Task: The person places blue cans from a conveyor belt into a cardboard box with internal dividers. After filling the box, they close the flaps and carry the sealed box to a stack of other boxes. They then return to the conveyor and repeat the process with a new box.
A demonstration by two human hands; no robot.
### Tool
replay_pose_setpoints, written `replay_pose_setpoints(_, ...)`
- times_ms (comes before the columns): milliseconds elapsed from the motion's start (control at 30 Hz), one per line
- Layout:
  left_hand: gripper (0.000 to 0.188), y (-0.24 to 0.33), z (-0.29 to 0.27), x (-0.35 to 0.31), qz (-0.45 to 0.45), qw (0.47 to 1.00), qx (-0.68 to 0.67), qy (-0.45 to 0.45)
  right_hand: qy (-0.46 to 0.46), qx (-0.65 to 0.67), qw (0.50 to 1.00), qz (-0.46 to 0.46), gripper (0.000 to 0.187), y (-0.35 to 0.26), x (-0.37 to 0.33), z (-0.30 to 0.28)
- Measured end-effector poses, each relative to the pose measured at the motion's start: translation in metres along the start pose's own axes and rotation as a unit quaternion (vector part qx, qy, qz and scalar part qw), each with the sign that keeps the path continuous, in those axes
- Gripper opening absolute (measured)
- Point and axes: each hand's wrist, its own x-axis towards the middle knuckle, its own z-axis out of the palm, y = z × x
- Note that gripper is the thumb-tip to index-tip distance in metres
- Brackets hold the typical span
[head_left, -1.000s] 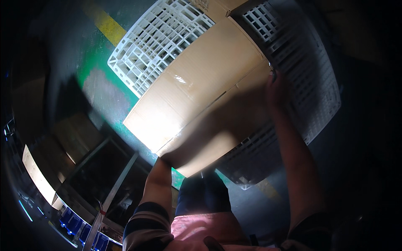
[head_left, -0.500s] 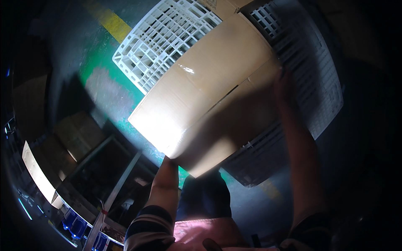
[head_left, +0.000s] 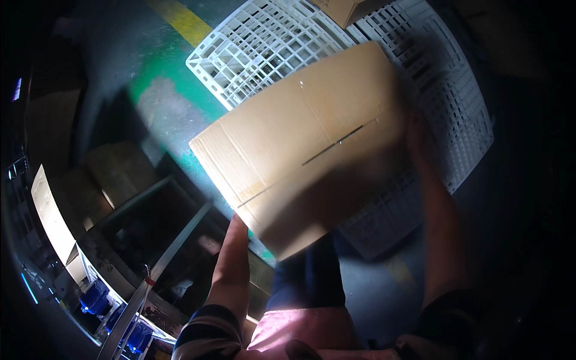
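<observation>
A large brown cardboard box is held up in front of me, tilted, with a dark slit along its seam. My left hand grips its near left lower corner; the fingers are tucked behind the box and hidden. On the opposite end, my right hand presses against the right side in deep shadow, its fingers hard to make out. Under and behind the box lies a white plastic pallet with an open grid top.
Another cardboard box sits on the pallet's far part. At left stand a metal frame rail, brown cartons and blue parts. The green floor carries a yellow stripe.
The box has turned and come away from the far carton, showing more of the pallet behind it. Both hands have moved with it, and my view has shifted slightly.
</observation>
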Motion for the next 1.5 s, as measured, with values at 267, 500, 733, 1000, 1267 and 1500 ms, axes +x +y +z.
replay_pose_setpoints(267,0.037,0.026,-0.117,-0.181,-0.042,0.994,-0.020,0.103,-0.331,0.010,0.933,0.140,0.050,0.002,-0.187,-0.017)
replay_pose_setpoints(500,0.037,0.010,-0.132,-0.200,-0.042,0.989,-0.043,0.136,-0.161,0.031,0.976,0.142,0.050,-0.054,-0.161,0.022)
replay_pose_setpoints(733,0.037,0.046,-0.152,-0.204,0.014,0.989,-0.036,0.140,-0.111,0.093,0.974,0.177,0.049,-0.102,-0.193,-0.014)
replay_pose_setpoints(1000,0.036,0.119,-0.177,-0.309,0.109,0.989,-0.048,0.091,-0.043,0.295,0.910,0.289,0.048,-0.103,-0.294,-0.160)
replay_pose_setpoints(1267,0.033,0.168,-0.227,-0.521,0.197,0.975,-0.081,-0.058,0.100,0.482,0.791,0.365,0.048,-0.074,-0.464,-0.394)
replay_pose_setpoints(1500,0.049,0.161,-0.284,-0.657,0.210,0.973,0.070,-0.059,0.136,0.218,0.915,0.312,0.051,-0.036,-0.680,-0.505)
